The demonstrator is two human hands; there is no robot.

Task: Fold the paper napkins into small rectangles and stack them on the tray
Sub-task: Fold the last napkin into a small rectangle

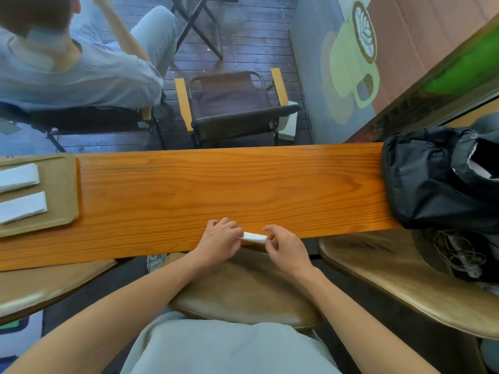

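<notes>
Tray: tan, shallow-rimmed, at the far left of the wooden counter. Holds two folded white napkin stacks, upper stack and lower stack, lying side by side and apart, each a long flat rectangle.

Left hand: at the counter's near edge, fingers curled, pinching the left end of the napkin in work.

Napkin in work: small white folded strip, held between both hands just at the counter's near edge, well apart from the tray. Judged very light, soft and limp; likely to creases readily, tears if tugged, springs open if released unpressed. Best taken by the short ends or along the folded edge, with a flat pinch.

Right hand: thumb and forefinger closed on the strip's right end, remaining fingers loosely bent.

Black bag: soft, slumped on the counter's right end, clear of the work.
</notes>
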